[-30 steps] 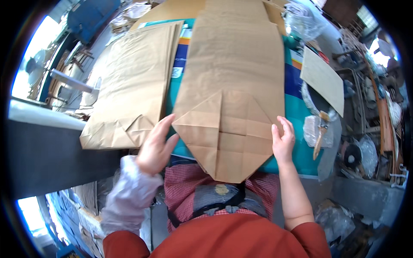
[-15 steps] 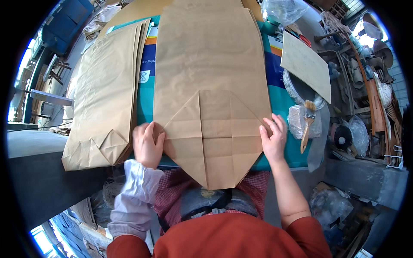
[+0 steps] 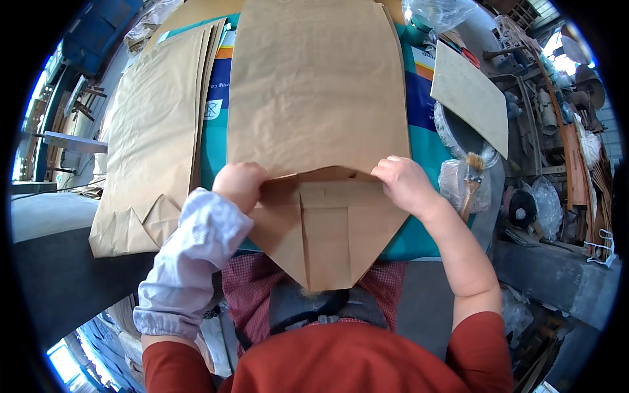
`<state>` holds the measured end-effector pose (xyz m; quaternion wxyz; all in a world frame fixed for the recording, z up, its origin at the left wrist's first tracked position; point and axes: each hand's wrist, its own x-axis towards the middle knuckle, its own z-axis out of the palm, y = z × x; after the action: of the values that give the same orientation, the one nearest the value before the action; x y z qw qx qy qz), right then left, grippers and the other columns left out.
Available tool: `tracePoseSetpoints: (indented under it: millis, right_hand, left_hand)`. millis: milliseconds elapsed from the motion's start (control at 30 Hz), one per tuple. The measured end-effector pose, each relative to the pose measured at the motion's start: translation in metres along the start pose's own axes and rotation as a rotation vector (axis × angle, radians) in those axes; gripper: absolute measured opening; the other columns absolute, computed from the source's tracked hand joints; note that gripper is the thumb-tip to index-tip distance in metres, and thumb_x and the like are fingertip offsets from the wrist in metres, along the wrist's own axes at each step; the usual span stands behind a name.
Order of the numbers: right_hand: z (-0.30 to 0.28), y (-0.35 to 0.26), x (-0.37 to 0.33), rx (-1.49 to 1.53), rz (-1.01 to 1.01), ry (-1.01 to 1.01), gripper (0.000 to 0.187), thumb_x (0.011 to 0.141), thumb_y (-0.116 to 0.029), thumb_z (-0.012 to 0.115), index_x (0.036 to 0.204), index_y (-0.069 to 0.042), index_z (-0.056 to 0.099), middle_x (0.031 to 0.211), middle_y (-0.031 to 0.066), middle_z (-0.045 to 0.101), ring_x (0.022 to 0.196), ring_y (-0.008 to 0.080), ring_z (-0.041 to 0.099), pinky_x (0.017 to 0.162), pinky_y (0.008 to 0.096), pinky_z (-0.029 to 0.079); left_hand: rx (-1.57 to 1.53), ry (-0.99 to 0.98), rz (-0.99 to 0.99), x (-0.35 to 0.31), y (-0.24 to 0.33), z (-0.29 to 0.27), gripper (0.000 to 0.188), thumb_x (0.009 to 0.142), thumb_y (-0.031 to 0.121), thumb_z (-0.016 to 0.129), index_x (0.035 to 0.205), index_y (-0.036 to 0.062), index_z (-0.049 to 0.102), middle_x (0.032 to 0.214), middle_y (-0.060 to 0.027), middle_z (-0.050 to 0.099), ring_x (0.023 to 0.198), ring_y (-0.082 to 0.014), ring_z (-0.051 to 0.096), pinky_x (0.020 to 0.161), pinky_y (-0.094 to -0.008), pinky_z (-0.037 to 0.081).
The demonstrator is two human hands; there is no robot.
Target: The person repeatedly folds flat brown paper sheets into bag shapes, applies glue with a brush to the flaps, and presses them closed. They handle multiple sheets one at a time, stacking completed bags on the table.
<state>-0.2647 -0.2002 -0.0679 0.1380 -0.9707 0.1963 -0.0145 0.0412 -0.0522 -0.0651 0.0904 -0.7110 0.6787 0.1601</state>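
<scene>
A large brown paper bag (image 3: 314,98) lies lengthwise in front of me, its creased, pointed bottom end (image 3: 327,242) hanging toward my lap. Just above that end, a crosswise edge of the paper is raised, with a shadowed gap under its middle. My left hand (image 3: 241,186) grips the bag at the left end of this edge, fingers curled and partly hidden. At the right end, my right hand (image 3: 405,183) pinches the paper between thumb and fingers. Left of it rests a stack of folded paper bags (image 3: 154,124).
Beneath the bags is a teal and blue printed sheet (image 3: 419,239). To the right are a brush (image 3: 472,183) on a plastic-wrapped block, a pale flat board (image 3: 470,98) and a plastic-covered basin (image 3: 462,134). A green container (image 3: 415,33) stands at the far right.
Both hands have moved away from me and closed on the bag. The creased bottom was flat; its far part is now covered by a raised edge of paper.
</scene>
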Motion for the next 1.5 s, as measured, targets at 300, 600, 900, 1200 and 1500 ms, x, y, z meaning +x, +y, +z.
tracePoseSetpoints:
  millis: [300, 600, 900, 1200, 1500]
  right_hand:
    - [0.046, -0.095, -0.001, 0.003, -0.022, -0.015, 0.089, 0.082, -0.039, 0.068, 0.148, 0.004, 0.026, 0.156, 0.0195, 0.027, 0.145, 0.0295, 0.026, 0.120, 0.0410, 0.017]
    - [0.036, -0.055, -0.043, 0.261, 0.148, 0.082, 0.102, 0.073, -0.045, 0.078, 0.148, 0.002, 0.026, 0.151, 0.0200, 0.035, 0.142, 0.0323, 0.031, 0.119, 0.0434, 0.020]
    - [0.042, -0.028, -0.014, 0.732, 0.359, 0.482, 0.026, 0.089, -0.004, 0.062, 0.114, 0.000, 0.060, 0.111, 0.0136, 0.064, 0.106, 0.0281, 0.060, 0.090, 0.0373, 0.049]
    - [0.016, -0.068, -0.017, 0.476, 0.250, 0.844, 0.023, 0.075, -0.006, 0.072, 0.098, -0.007, 0.067, 0.100, 0.0096, 0.059, 0.093, 0.0276, 0.060, 0.080, 0.0348, 0.051]
    - [0.033, -0.109, 0.062, 0.679, 0.094, 0.553, 0.014, 0.082, -0.012, 0.066, 0.090, -0.001, 0.066, 0.083, 0.0159, 0.066, 0.076, 0.0345, 0.065, 0.066, 0.0427, 0.052]
  left_hand:
    - [-0.225, 0.270, 0.262, -0.039, 0.090, 0.038, 0.088, 0.064, 0.022, 0.061, 0.140, -0.0136, 0.034, 0.149, -0.0303, 0.031, 0.144, -0.0383, 0.024, 0.121, -0.0453, 0.015]
    - [-0.286, 0.233, 0.055, -0.063, 0.030, 0.035, 0.097, 0.075, 0.041, 0.071, 0.144, -0.0117, 0.027, 0.150, -0.0299, 0.029, 0.143, -0.0400, 0.024, 0.118, -0.0424, 0.021]
    - [-0.478, 0.642, -0.124, -0.001, 0.069, 0.007, 0.057, 0.073, 0.024, 0.079, 0.119, 0.0003, 0.056, 0.108, -0.0188, 0.065, 0.103, -0.0358, 0.062, 0.089, -0.0404, 0.050]
    - [-0.677, 0.685, -0.096, 0.000, 0.050, 0.012, 0.043, 0.072, 0.016, 0.080, 0.108, -0.0009, 0.063, 0.086, -0.0161, 0.067, 0.079, -0.0305, 0.067, 0.071, -0.0350, 0.053]
    - [-0.571, 0.695, 0.050, -0.009, 0.044, 0.001, 0.031, 0.075, 0.009, 0.050, 0.100, -0.0012, 0.067, 0.084, -0.0227, 0.066, 0.076, -0.0397, 0.064, 0.072, -0.0439, 0.052]
